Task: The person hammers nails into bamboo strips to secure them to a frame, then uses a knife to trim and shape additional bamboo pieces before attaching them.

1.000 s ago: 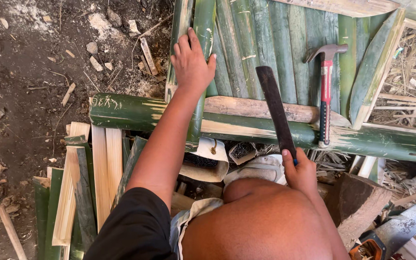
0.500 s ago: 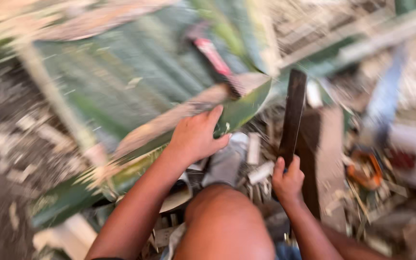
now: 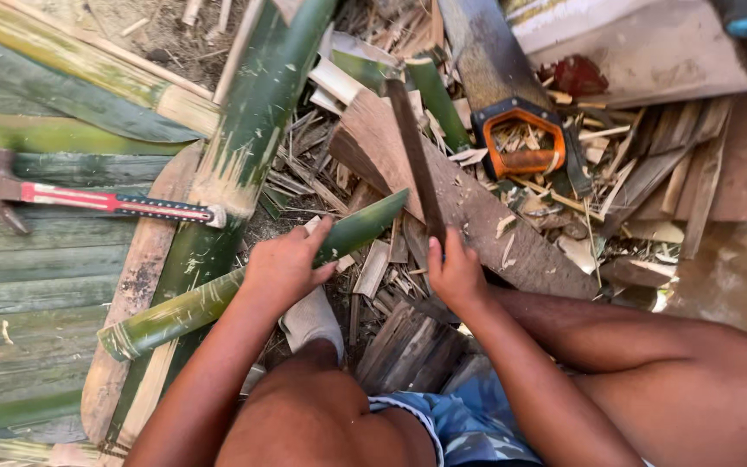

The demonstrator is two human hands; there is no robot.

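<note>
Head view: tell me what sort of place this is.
Probably an outdoor, ground-level bamboo-working spot. The left hand grips a split green bamboo strip, and the right hand holds a dark blade. Around them lie bamboo offcuts, a hammer and an orange-handled handsaw.

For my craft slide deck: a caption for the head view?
Left hand grips a split green bamboo strip; right hand holds a long blade.

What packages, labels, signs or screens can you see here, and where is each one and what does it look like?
No packages, signs or screens are in view.
The only marked surface is the hammer handle, lying on green bamboo slats at left: a long red and black grip with pale striping, too small to make out.
</note>
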